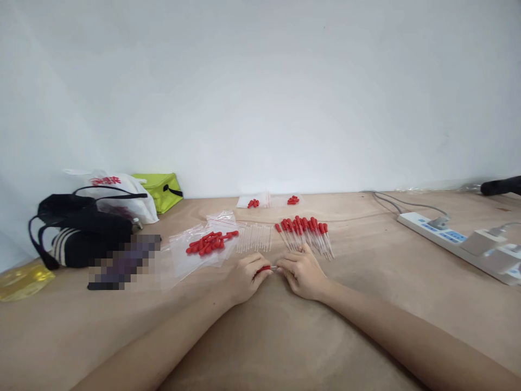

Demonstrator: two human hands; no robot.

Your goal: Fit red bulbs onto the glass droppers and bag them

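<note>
My left hand [247,278] pinches a red rubber dropper bulb [264,268]. Facing it, my right hand [303,276] grips a thin clear dropper tube [274,268], whose end meets the bulb's opening; how deep it sits I cannot tell. Just beyond my left hand, a row of bare clear tubes [253,239] lies side by side. Loose red bulbs [209,243] are heaped on clear zip bags [179,260] to the left. Past my right hand lies a fanned pile of droppers [303,225], tubes with red bulbs on them.
Near the wall lie more bags with small heaps of red bulbs [253,203]. On the right is a white power strip [431,231] with plugs and cables. Black bag [85,231], white plastic bag [140,195] and lime-green bag [163,190] stand at the left.
</note>
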